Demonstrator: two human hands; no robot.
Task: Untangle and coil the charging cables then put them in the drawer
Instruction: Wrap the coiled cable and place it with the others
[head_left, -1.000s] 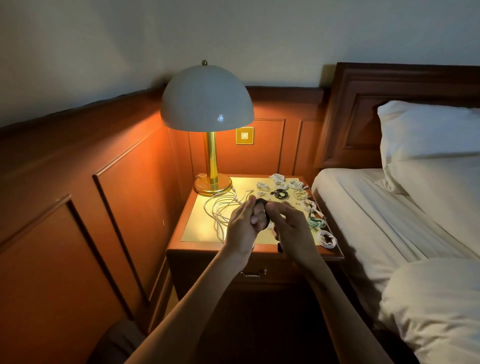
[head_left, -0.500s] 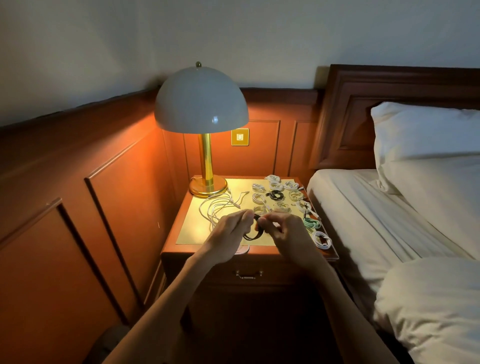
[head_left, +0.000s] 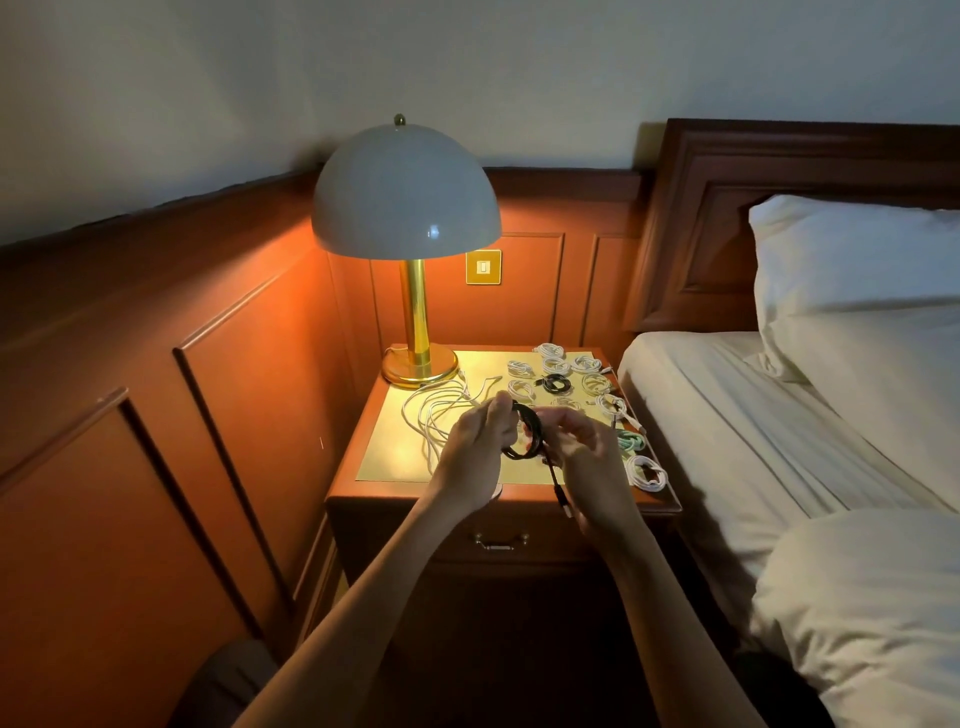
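A black cable (head_left: 529, 434) is wound into a small coil between my hands, above the front of the nightstand (head_left: 358, 493). My left hand (head_left: 475, 449) grips the coil's left side. My right hand (head_left: 584, 457) pinches its right side, and the cable's loose end with a plug (head_left: 563, 501) hangs down below. A loose tangle of white cable (head_left: 434, 415) lies on the left of the top. Several coiled white cables (head_left: 556, 364), a coiled black one (head_left: 556, 384), a green one (head_left: 631, 441) and a white one (head_left: 647, 472) lie at the right. The drawer (head_left: 498, 543) is closed.
A brass lamp (head_left: 408, 218) with a white dome shade stands at the nightstand's back left. Wood panelling lines the wall on the left. A bed (head_left: 779, 415) with white pillows borders the nightstand on the right.
The black coil stays between my hands, which dipped lower over the nightstand's front and came back up. The cable's plug end now hangs free below my right hand.
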